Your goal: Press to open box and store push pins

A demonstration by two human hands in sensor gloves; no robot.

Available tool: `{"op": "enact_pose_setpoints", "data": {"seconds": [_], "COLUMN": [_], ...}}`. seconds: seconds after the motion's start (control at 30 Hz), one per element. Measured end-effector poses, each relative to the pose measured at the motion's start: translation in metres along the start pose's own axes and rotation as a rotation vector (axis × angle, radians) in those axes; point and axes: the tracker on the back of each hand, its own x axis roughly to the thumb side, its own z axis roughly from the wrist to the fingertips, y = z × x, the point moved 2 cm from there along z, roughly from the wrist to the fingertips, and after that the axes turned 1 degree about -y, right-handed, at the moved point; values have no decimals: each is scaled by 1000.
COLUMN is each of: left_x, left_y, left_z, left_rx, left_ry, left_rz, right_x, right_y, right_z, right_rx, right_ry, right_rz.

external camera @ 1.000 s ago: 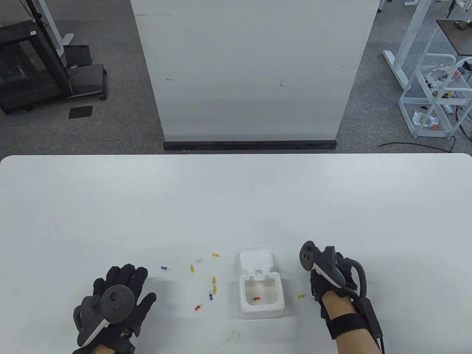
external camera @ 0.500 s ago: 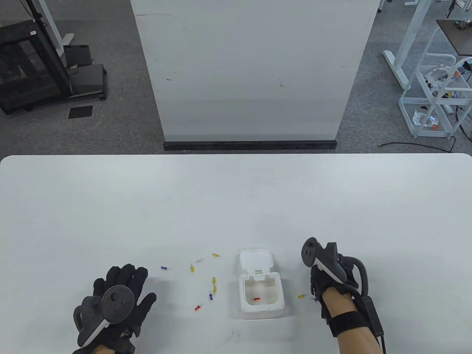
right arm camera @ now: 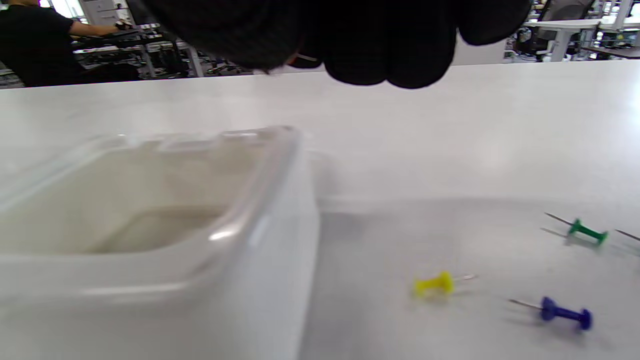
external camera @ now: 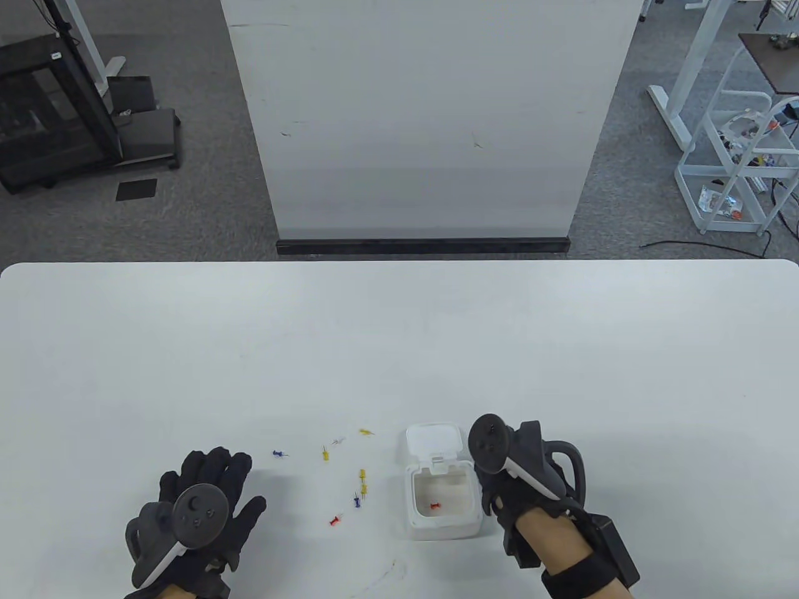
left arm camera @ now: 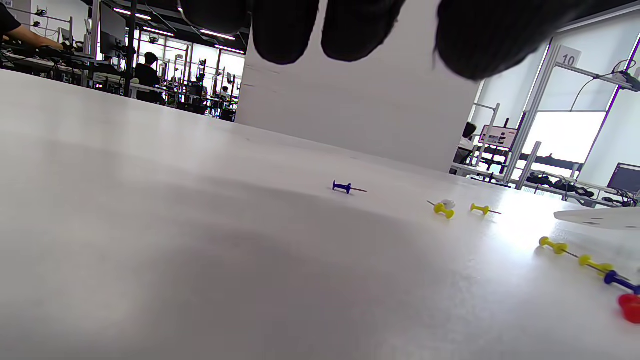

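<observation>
The white box (external camera: 475,499) stands near the table's front with its lid (external camera: 435,442) flipped open to the far side. One red push pin (external camera: 436,505) lies inside. My right hand (external camera: 499,496) hovers at the box's right rim. In the right wrist view its thumb and fingertips (right arm camera: 390,55) are pinched together above the box (right arm camera: 280,210), and a thin sliver like a pin's needle shows between them. My left hand (external camera: 209,493) rests flat on the table with fingers spread, holding nothing. Several loose pins lie left of the box, among them a red pin (external camera: 336,519), a blue pin (external camera: 280,453) and a yellow pin (external camera: 362,475).
In the right wrist view a yellow pin (right arm camera: 432,283), a blue pin (right arm camera: 565,314) and a green pin (right arm camera: 587,231) lie on the table right of the box. The left wrist view shows a blue pin (left arm camera: 342,187) and yellow pins (left arm camera: 444,210) ahead of the fingers.
My right hand has moved left, from beside the yellow pin to the box's right rim. The left hand, the box and the pins left of it have not moved.
</observation>
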Motion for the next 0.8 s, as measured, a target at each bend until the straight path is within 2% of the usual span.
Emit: {"op": "enact_pose_setpoints", "data": {"seconds": [0.13, 0.27, 0.53, 0.8], "left_x": [0, 0, 0, 0], "left_y": [0, 0, 1, 1], "left_z": [0, -1, -1, -1], "left_rx": [-1, 0, -7, -9], "left_ry": [3, 4, 4, 5], "left_rz": [-2, -6, -11, -11], "right_x": [37, 53, 62, 65], "right_y": [-8, -21, -37, -42], "right_z": [-15, -15, -11, -11], "right_rx": [14, 14, 37, 15], "right_ry": [117, 155, 170, 166], "right_rz": [-57, -116, -177, -211]}}
